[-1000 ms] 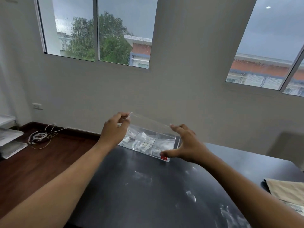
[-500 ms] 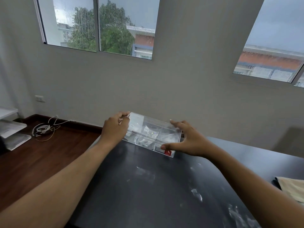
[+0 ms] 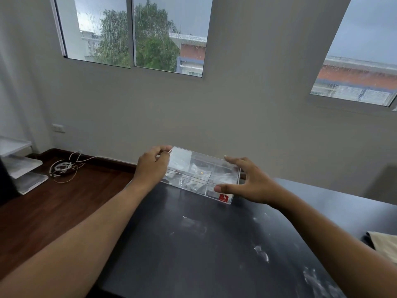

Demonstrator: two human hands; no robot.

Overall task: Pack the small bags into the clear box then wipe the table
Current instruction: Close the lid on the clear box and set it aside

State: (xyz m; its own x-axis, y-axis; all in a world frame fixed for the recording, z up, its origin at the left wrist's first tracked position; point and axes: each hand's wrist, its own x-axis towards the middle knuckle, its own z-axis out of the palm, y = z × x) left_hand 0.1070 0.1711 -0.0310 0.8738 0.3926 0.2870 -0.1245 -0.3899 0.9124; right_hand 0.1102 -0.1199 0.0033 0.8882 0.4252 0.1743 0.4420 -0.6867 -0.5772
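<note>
A clear box (image 3: 199,175) with compartments and a red sticker stands at the far left corner of the black table (image 3: 193,244). Small clear bags (image 3: 196,171) lie inside it under a nearly flat clear lid. My left hand (image 3: 153,163) pinches the lid's far left corner. My right hand (image 3: 250,181) sits at the box's right end, thumb on the front edge and fingers spread over the lid's right edge.
White smears (image 3: 261,253) mark the table top. A beige cloth (image 3: 384,244) lies at the table's right edge. A coiled white cable (image 3: 63,167) lies on the wooden floor, with white trays (image 3: 21,168) at far left. A wall is close behind the box.
The clear lid has come down from a raised tilt to nearly flat on the box. Both hands stayed at its ends.
</note>
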